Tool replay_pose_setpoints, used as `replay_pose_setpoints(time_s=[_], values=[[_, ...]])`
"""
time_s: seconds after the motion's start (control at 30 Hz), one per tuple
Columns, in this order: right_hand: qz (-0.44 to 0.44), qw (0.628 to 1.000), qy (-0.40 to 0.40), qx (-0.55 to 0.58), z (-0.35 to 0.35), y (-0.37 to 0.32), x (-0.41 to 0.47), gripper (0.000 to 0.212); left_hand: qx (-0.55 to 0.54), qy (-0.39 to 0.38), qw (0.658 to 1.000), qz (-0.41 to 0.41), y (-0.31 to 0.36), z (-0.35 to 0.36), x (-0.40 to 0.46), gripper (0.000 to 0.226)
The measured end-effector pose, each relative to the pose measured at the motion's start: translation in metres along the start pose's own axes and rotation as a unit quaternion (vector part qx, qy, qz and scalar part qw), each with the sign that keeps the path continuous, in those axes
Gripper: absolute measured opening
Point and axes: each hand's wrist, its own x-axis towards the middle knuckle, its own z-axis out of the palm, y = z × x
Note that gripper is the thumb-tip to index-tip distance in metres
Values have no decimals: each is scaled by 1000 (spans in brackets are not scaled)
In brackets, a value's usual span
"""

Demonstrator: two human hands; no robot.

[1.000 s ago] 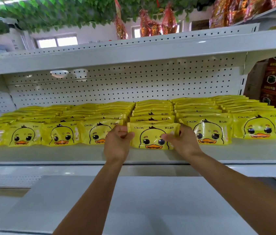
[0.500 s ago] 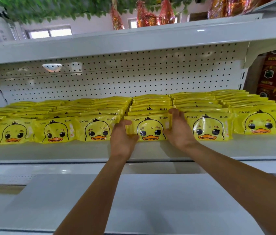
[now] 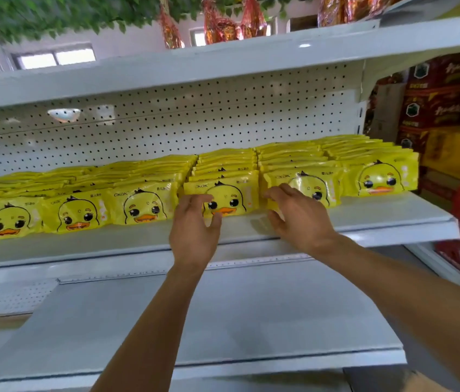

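Yellow duck-face packet (image 3: 224,195) stands at the front of its row on the white shelf (image 3: 104,243), with like packets on both sides. Left hand (image 3: 194,232) sits at its left edge with fingers loosely spread, gripping nothing. Right hand (image 3: 300,219) is before the next packet (image 3: 308,185), fingers spread, thumb low. Contact cannot be told. Red cartons (image 3: 435,106) are stacked far right.

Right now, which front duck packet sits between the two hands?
The third front packet from the right: the left hand overlaps its left edge, while the right hand partly covers the neighbouring packet.
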Motion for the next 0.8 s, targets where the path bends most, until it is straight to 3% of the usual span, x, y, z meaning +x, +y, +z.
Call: replay_pose_setpoints(time_s=[0.27, 0.47, 0.67, 0.8], values=[[26, 998, -37, -34, -46, 46, -116, 39, -19, -107, 990, 93, 72, 10, -96, 27], [114, 985, -118, -61, -68, 99, -236, 31, -27, -230, 966, 116, 110, 46, -191, 24], [311, 924, -221, -2, -55, 167, -373, 21, -65, -408, 905, 102, 129, 110, -300, 28], [423, 865, -268, 33, -25, 199, -458, 17, -88, -538, 835, 69, 132, 163, -369, 30]])
